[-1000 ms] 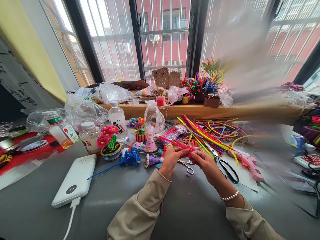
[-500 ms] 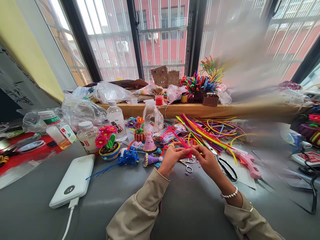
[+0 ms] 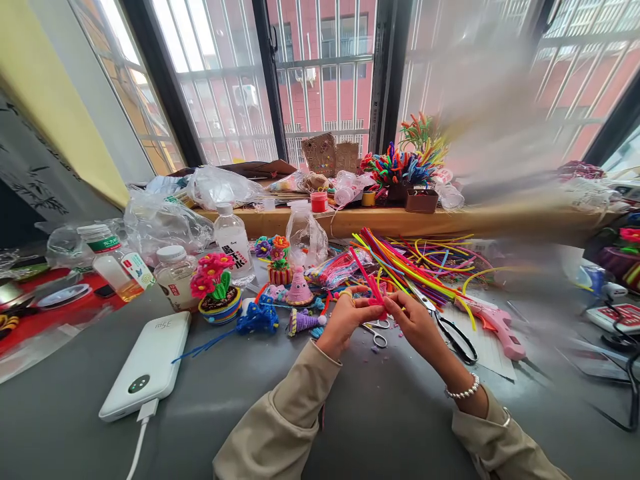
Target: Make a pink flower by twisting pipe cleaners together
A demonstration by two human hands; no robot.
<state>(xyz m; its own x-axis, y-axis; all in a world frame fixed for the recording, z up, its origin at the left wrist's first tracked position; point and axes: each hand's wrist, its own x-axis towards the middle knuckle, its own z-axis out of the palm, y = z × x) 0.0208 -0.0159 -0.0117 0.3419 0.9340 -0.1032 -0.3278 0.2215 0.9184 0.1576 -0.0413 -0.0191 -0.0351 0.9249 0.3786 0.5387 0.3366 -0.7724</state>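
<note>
Both my hands meet over the grey table, pinching one red pipe cleaner (image 3: 367,280) that sticks up and back from my fingers. My left hand (image 3: 345,319) grips its lower part from the left; a ring shows on one finger. My right hand (image 3: 415,323), with a pearl bracelet at the wrist, pinches the same stem from the right. Just beyond my fingers lies a heap of coloured pipe cleaners (image 3: 420,263). Small silver scissors (image 3: 377,331) lie under my hands.
Black-handled scissors (image 3: 453,333) and a pink glue gun (image 3: 495,323) lie to the right. Pipe-cleaner flower pots (image 3: 217,287), small cones (image 3: 300,288), bottles (image 3: 233,243) and a white power bank (image 3: 147,363) stand left. A cluttered wooden sill (image 3: 400,220) runs behind.
The free end of the red pipe cleaner has swung from lying leftwards to pointing up and back. My hands stayed together at the same spot.
</note>
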